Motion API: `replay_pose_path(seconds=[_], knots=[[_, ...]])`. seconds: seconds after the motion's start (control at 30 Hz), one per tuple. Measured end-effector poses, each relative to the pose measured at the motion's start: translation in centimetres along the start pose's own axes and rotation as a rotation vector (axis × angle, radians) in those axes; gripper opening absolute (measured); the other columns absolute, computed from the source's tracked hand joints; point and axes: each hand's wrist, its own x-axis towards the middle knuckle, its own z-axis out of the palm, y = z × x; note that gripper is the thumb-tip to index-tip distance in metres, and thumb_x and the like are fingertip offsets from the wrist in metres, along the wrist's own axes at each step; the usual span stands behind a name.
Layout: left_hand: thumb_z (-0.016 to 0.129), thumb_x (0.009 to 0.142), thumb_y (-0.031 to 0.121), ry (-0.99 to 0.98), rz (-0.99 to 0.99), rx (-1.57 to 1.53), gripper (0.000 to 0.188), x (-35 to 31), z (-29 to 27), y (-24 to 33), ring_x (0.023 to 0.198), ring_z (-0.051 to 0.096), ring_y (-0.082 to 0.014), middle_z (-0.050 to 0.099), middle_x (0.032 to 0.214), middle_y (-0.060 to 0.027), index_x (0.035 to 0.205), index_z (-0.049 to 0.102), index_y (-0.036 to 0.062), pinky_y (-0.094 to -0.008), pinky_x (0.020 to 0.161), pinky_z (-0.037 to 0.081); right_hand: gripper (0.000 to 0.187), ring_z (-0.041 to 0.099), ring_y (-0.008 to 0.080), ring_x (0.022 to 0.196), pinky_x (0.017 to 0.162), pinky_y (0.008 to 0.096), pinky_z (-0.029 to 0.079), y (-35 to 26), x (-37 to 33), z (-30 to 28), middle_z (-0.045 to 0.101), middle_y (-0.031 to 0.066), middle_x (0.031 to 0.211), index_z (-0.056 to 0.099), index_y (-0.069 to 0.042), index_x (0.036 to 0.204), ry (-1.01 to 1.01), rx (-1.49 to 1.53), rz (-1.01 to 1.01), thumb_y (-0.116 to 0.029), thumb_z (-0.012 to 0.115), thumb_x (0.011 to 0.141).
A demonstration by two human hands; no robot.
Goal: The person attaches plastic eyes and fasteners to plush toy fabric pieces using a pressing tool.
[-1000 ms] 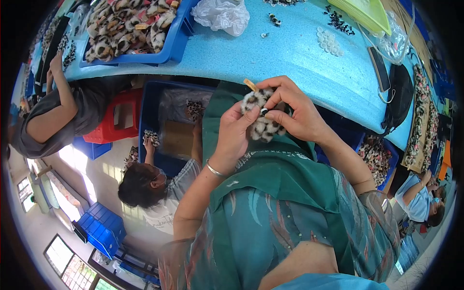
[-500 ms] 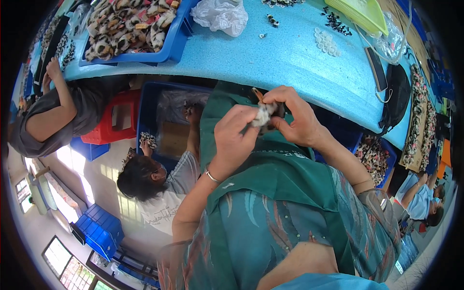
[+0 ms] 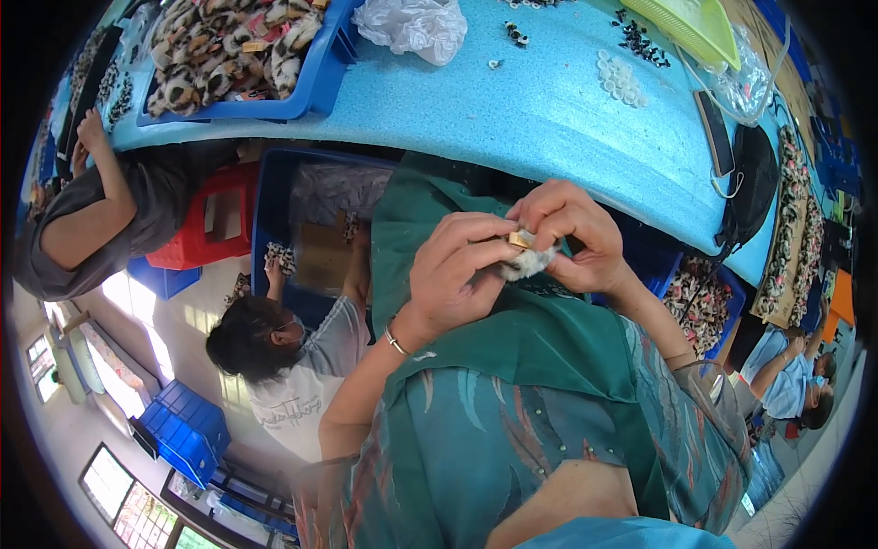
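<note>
Over the lap of my green apron, both hands grip one small plush piece point(image 3: 528, 265) of white and dark mottled fur. A tan tag point(image 3: 520, 240) shows on its upper side. My left hand point(image 3: 457, 274), with a bangle at the wrist, pinches it from the left. Fingers of my right hand point(image 3: 578, 233) close on it from the right and above. The fingertips hide much of the piece. Ahead, a blue tray point(image 3: 315, 91) heaped with similar furry pieces point(image 3: 229, 55) sits on the blue-covered table point(image 3: 439, 119).
A crumpled plastic bag point(image 3: 412, 27), black parts point(image 3: 640, 41), clear rings point(image 3: 620, 78), a yellow-green basket point(image 3: 695, 27), a phone point(image 3: 713, 133) and a black bag point(image 3: 752, 183) lie on the table. To the left, a person point(image 3: 293, 366) reaches into a blue bin point(image 3: 274, 183) beside a red stool point(image 3: 215, 210).
The plush piece has been turned and drawn slightly right and lower, so its tan tag now faces up between my fingers. My left hand has shifted right toward my right hand.
</note>
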Motion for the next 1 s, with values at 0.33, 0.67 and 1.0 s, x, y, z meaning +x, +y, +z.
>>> replay_pose_path(seconds=[0.33,0.67,1.0], knots=[[0.071,0.061,-0.01,0.012,0.097,0.053,0.036,0.6,0.5,0.3,0.085,0.065,-0.0277,0.064,0.098,-0.0099,0.091,0.061,0.0066,-0.0347,0.072,0.053,0.022,0.062,0.0295,0.082,0.078,0.0474,0.053,-0.5,0.9,-1.0,0.059,0.0114,0.092,0.058,-0.003,0.081,-0.044,-0.262,-0.264,0.013,0.064,0.068],[0.069,0.063,-0.013,0.035,0.015,-0.013,0.032,0.3,1.0,0.3,0.085,0.067,-0.0294,0.064,0.095,-0.0115,0.089,0.061,0.0039,-0.0354,0.072,0.056,0.021,0.061,0.0299,0.081,0.084,0.053,0.052,-0.3,1.4,-1.1,0.059,0.0123,0.085,0.06,0.001,0.085,-0.1,-0.248,-0.379,0.012,0.066,0.068],[0.074,0.06,-0.005,-0.085,0.149,0.194,0.041,1.0,-0.5,0.7,0.086,0.065,-0.0258,0.064,0.099,-0.0074,0.094,0.059,0.0101,-0.0335,0.065,0.05,0.034,0.058,0.0289,0.08,0.075,0.0426,0.048,-0.2,1.0,-1.2,0.058,0.0102,0.089,0.063,-0.002,0.093,-0.073,-0.293,-0.256,0.006,0.07,0.061]])
